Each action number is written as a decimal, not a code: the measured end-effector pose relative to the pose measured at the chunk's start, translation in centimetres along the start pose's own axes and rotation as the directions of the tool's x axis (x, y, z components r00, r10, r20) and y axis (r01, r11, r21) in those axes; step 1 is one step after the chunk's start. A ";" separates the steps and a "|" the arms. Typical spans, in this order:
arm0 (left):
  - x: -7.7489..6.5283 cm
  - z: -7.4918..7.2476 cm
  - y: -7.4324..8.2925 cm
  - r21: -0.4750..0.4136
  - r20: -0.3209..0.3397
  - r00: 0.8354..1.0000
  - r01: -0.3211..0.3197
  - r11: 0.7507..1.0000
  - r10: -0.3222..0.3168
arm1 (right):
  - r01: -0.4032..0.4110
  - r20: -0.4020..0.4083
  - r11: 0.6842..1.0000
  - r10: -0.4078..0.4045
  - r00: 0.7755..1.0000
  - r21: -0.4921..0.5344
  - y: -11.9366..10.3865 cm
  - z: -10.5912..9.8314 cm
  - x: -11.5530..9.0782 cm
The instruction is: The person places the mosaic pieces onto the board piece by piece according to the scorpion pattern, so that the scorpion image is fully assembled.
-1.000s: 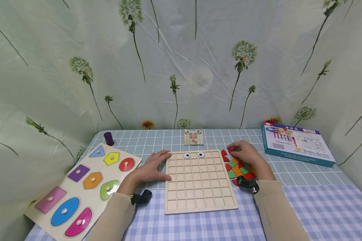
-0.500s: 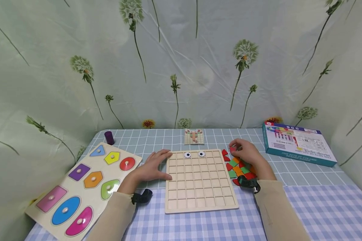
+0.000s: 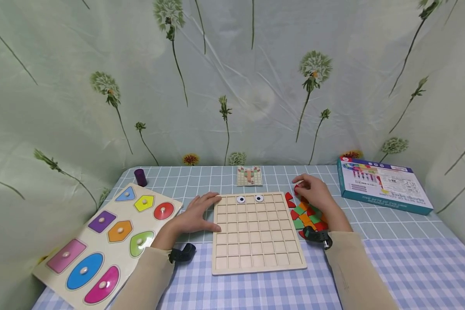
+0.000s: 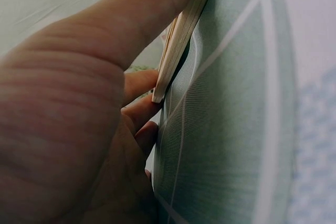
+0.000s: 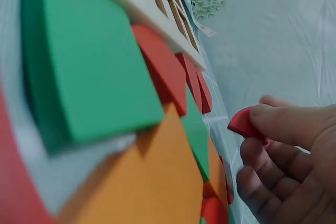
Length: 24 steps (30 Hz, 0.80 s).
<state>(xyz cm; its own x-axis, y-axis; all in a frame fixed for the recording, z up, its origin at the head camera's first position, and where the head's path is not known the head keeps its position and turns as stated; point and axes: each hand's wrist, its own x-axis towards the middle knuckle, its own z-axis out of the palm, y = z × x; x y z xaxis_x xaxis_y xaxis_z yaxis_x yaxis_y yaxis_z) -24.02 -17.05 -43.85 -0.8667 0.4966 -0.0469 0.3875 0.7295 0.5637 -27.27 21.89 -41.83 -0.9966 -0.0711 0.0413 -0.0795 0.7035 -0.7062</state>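
Note:
A square wooden grid board (image 3: 255, 234) lies in the middle of the head view, with two round eye pieces (image 3: 240, 199) in its top row. My left hand (image 3: 191, 217) rests at its left side, fingers extended, fingertips and thumb touching the edge. In the left wrist view the thumb (image 4: 142, 11) meets the board's side (image 4: 181, 43). Right of the board, my right hand (image 3: 316, 194) pinches a red rounded wedge piece (image 5: 242, 123) between thumb and fingers. Below that hand lie loose red, green and orange pieces (image 3: 305, 218), partly hidden by the hand and wrist.
At the left slants a knobbed shape puzzle (image 3: 155, 221). A small pattern card (image 3: 249, 176) lies behind the grid board. A dark purple cylinder (image 3: 140, 177) stands at the back left, and a flat teal-edged box (image 3: 383, 185) lies at the back right.
My right hand has picked the red wedge piece up from the far end of the pile and turned it in its fingers. The left hand stays at the board's edge.

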 end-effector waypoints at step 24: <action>0.0 0.0 -0.1 -0.005 0.000 1.000 -0.017 1.000 0.017 | 0.144 0.149 0.990 -0.142 0.979 0.001 -3.5 3.0 0.3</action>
<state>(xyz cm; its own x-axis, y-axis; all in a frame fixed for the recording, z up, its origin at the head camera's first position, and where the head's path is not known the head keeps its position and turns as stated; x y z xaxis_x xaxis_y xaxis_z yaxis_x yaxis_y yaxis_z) -24.05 -17.10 -43.91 -0.8597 0.5094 -0.0375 0.4008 0.7183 0.5686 -27.25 17.27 -41.47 -0.9607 -0.2752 0.0353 -0.2218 0.6855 -0.6934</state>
